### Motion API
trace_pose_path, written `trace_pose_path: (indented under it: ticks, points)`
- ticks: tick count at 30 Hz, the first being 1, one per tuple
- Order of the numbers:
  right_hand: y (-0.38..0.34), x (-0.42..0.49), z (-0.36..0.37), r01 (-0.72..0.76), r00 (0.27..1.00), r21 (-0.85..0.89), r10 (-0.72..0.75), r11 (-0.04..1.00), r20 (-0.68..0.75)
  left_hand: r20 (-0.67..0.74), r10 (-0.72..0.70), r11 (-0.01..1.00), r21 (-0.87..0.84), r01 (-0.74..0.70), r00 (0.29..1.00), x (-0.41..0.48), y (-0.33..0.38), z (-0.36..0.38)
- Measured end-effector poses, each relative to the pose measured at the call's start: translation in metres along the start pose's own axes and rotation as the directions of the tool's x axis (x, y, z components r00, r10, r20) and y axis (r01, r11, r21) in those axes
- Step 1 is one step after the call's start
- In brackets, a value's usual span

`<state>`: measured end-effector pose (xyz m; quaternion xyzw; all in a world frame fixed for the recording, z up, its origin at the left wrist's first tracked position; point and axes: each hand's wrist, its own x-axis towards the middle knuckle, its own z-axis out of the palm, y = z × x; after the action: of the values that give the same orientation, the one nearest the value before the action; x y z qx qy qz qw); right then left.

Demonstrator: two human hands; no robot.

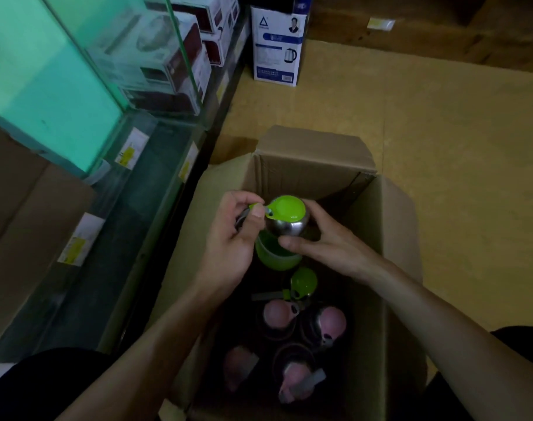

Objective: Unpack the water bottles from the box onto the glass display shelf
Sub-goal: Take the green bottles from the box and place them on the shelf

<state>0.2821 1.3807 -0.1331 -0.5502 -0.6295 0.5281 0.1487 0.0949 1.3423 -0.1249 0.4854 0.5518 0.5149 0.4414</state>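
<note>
Green bottle [286, 211] with a steel shoulder sits upright in the air over the open cardboard box [390, 238], towards the box's twelve o'clock end, held by both of the person's hands. The left hand [232, 238] comes in from seven o'clock and pinches the green tab [254, 206] that sticks out of the lid at nine o'clock, thumb on top. The right hand [326, 244] reaches in from four o'clock, its fingers curled round the steel shoulder and the thumb laid across the front of it.

Down inside the box, just at six o'clock of the held bottle, stands another green-lidded bottle [304, 282], and nearer the person a cluster of pink-lidded bottles [279, 314] in the dark bottom.

The glass shelf [131, 214] runs along the box's nine o'clock side, with yellow and white price labels [131, 148] on its edges. Boxed goods [168, 56] are stacked behind the glass at eleven o'clock, and a kettle box [277, 47] stands on the floor at twelve o'clock
</note>
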Motion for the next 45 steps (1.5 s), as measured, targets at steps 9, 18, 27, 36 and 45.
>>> trace_pose_path:
  ticks: [9,18,27,36,45]
  points:
    - [-0.006,-0.008,0.004,0.064,0.995,0.193,-0.048,0.979,-0.086,-0.042,-0.021,0.998,0.051,0.023,0.999,0.006,0.002,-0.001]
    - [-0.021,-0.011,0.010,0.110,0.992,0.453,-0.070,0.885,-0.103,-0.015,-0.006,0.998,0.060,0.007,1.000,-0.001,0.008,-0.003]
    - [-0.025,-0.013,0.011,0.076,0.988,0.530,0.007,0.845,-0.152,0.138,-0.155,0.983,0.124,0.138,0.978,-0.008,0.006,-0.005]
    - [-0.010,-0.011,0.001,-0.139,0.989,0.583,0.141,0.800,0.042,0.337,-0.395,0.918,0.107,0.382,0.855,-0.019,0.005,0.006]
    - [-0.035,-0.033,-0.001,-0.329,0.944,0.672,0.237,0.663,0.229,0.263,-0.544,0.828,0.012,0.561,0.797,-0.027,0.022,0.001]
